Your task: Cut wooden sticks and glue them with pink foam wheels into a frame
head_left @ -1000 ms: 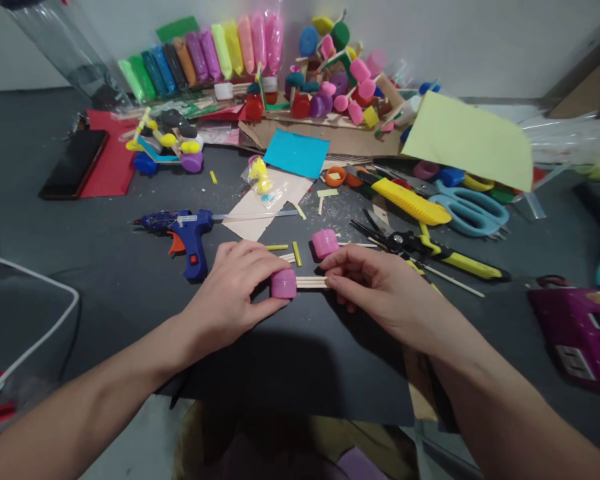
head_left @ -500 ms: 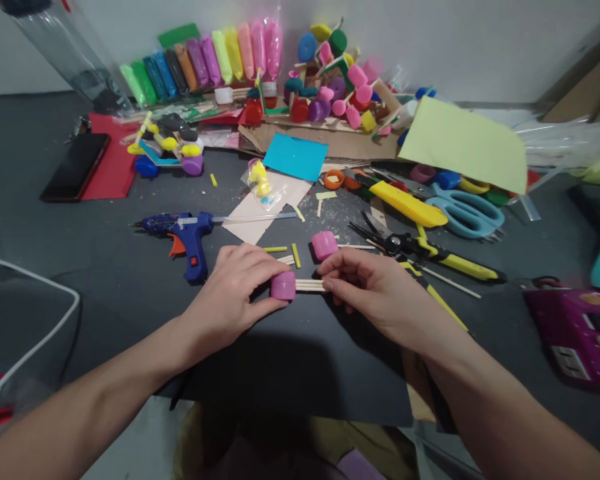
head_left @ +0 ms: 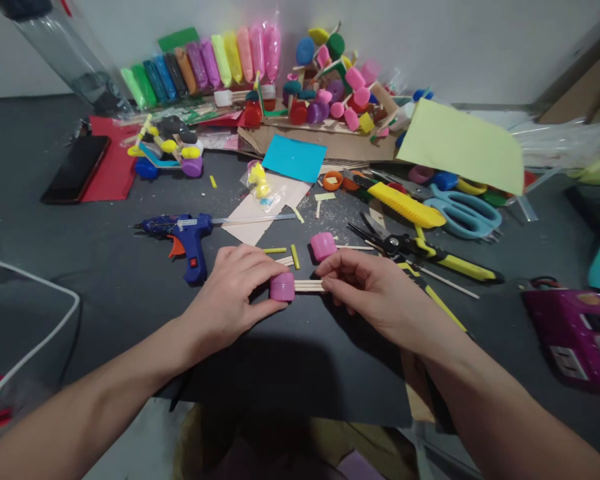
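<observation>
Between the fingers and thumb of my left hand (head_left: 235, 287) is a pink bottle cap (head_left: 282, 287), held low over the dark table. Several pale wooden sticks (head_left: 309, 286) lie side by side and reach from the cap to my right hand (head_left: 360, 280), which pinches their other end. My fingertips hide that end. Just beyond my right hand sits a second pink cap (head_left: 323, 247) with a thin stick (head_left: 355, 247) running out to its right. Short yellow-green pieces (head_left: 295, 257) lie behind the held cap.
A blue glue gun (head_left: 193, 243) lies to the left, its clear glue stick pointing right. Pliers (head_left: 430, 250), a yellow utility knife (head_left: 405, 205) and blue scissors (head_left: 463, 210) lie at the right. Colourful clay packs (head_left: 220, 60) and a small model car (head_left: 167, 150) stand farther back.
Both hands keep the same hold on the pink cap and the sticks. The view shifts very slightly; nothing else visibly moves.
</observation>
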Action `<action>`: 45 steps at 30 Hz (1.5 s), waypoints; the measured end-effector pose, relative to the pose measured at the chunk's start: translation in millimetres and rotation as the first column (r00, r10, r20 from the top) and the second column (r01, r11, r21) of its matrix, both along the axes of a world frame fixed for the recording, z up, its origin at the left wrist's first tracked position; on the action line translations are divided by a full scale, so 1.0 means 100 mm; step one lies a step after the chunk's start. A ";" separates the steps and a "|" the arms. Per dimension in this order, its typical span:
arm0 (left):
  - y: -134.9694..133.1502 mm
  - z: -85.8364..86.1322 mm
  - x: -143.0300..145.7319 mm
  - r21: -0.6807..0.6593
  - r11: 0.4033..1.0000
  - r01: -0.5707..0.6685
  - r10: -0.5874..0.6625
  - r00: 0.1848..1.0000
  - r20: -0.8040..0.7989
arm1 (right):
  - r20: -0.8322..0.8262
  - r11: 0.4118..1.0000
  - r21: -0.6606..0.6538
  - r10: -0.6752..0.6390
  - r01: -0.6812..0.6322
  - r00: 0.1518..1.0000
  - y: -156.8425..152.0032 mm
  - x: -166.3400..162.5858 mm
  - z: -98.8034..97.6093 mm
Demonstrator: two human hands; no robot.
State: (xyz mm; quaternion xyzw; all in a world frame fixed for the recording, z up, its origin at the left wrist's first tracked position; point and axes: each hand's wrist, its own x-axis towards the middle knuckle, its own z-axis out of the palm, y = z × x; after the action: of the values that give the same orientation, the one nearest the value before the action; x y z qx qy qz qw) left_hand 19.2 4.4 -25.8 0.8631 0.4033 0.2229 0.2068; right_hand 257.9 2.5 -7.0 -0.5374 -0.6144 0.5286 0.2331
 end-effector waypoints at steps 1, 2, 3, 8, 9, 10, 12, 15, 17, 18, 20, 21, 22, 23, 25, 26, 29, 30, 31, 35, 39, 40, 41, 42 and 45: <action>0.00 0.00 0.00 -0.003 1.000 -0.003 0.003 1.000 0.002 | 0.004 1.000 0.000 -0.002 0.002 1.000 0.00 0.00 0.00; 0.00 0.01 0.00 -0.005 1.000 -0.007 0.007 1.000 0.003 | 0.008 1.000 -0.001 -0.006 0.006 1.000 0.00 0.00 0.00; 0.00 0.01 0.00 -0.007 1.000 -0.012 0.012 1.000 0.005 | 0.011 1.000 -0.004 -0.011 0.011 1.000 0.00 0.00 0.01; 0.00 0.02 0.01 0.001 0.999 -0.033 0.033 0.999 0.017 | -0.006 0.998 -0.057 -0.039 0.038 0.999 -0.01 -0.03 0.03; -0.01 0.02 0.01 0.006 0.999 -0.034 0.033 0.999 0.020 | -0.023 0.996 -0.077 -0.046 0.044 0.999 -0.01 -0.04 0.03; -0.01 0.03 0.01 0.010 0.999 -0.032 0.032 0.999 0.022 | -0.045 0.994 -0.096 -0.054 0.050 0.998 -0.01 -0.04 0.02; -0.01 0.03 0.01 0.014 1.000 -0.026 0.026 0.999 0.024 | -0.088 0.991 -0.124 -0.069 0.058 0.994 -0.01 -0.05 0.01; -0.01 0.03 0.01 0.020 1.000 -0.021 0.020 0.999 0.028 | -0.124 0.991 -0.122 -0.077 0.062 0.989 -0.01 -0.06 -0.01; -0.01 0.03 0.01 0.026 0.999 -0.026 0.025 0.999 0.038 | -0.130 0.992 -0.103 -0.081 0.068 0.988 -0.02 -0.06 -0.01; -0.02 0.03 0.02 0.028 0.999 -0.030 0.029 0.999 0.043 | -0.130 0.993 -0.092 -0.084 0.073 0.988 -0.02 -0.06 -0.01; -0.02 0.03 0.02 0.030 0.999 -0.041 0.039 0.998 0.047 | -0.125 0.994 -0.073 -0.091 0.083 0.988 -0.03 -0.06 -0.01; -0.02 0.03 0.02 0.032 0.998 -0.046 0.045 0.998 0.048 | -0.120 0.994 -0.061 -0.095 0.088 0.988 -0.03 -0.05 0.00; -0.02 0.03 0.03 0.034 0.998 -0.053 0.051 0.998 0.048 | -0.111 0.995 -0.048 -0.097 0.092 0.989 -0.03 -0.05 0.01; -0.02 0.02 0.03 0.034 0.998 -0.059 0.057 0.997 0.048 | -0.100 0.995 -0.036 -0.096 0.093 0.990 -0.03 -0.04 0.02; -0.02 0.02 0.04 0.034 0.997 -0.064 0.063 0.997 0.049 | -0.074 0.996 -0.019 -0.093 0.092 0.993 -0.03 -0.03 0.04; -0.02 0.02 0.04 0.033 0.997 -0.064 0.063 0.997 0.050 | -0.062 0.996 -0.020 -0.088 0.087 0.994 -0.02 -0.02 0.05; -0.01 0.01 0.04 0.030 0.998 -0.064 0.062 0.997 0.050 | -0.036 0.997 -0.044 -0.073 0.071 0.997 -0.01 0.00 0.06; -0.01 0.01 0.04 0.028 0.997 -0.065 0.064 0.997 0.050 | -0.034 0.997 -0.046 -0.069 0.067 0.997 -0.01 0.00 0.06; -0.02 0.01 0.04 0.025 0.997 -0.067 0.066 0.997 0.049 | -0.033 0.997 -0.043 -0.066 0.065 0.997 0.00 0.01 0.06; -0.02 0.01 0.04 0.024 0.997 -0.079 0.077 0.995 0.067 | -0.027 0.998 -0.024 -0.066 0.066 0.997 0.01 0.03 0.07; -0.02 0.00 0.03 0.021 0.996 -0.091 0.089 0.993 0.078 | -0.039 0.998 -0.037 -0.060 0.059 0.997 0.02 0.04 0.07; -0.02 0.00 0.03 0.020 0.995 -0.093 0.091 0.993 0.076 | -0.043 0.998 -0.038 -0.056 0.054 0.998 0.02 0.04 0.06; -0.02 0.01 0.04 0.018 0.995 -0.094 0.093 0.993 0.071 | -0.047 0.998 -0.036 -0.052 0.050 0.998 0.02 0.04 0.06; -0.02 0.01 0.04 0.014 0.995 -0.095 0.094 0.993 0.065 | -0.053 0.998 -0.034 -0.049 0.047 0.997 0.02 0.04 0.06; -0.02 0.02 0.04 -0.003 0.995 -0.100 0.100 0.994 0.046 | -0.072 0.999 -0.028 -0.048 0.046 0.996 0.02 0.03 0.05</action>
State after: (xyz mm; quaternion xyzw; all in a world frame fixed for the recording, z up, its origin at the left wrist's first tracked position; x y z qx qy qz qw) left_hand 23.5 2.3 -23.7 0.8364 0.4412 0.2525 0.2050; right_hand 261.0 4.5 -1.8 -0.5352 -0.5857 0.5501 0.2605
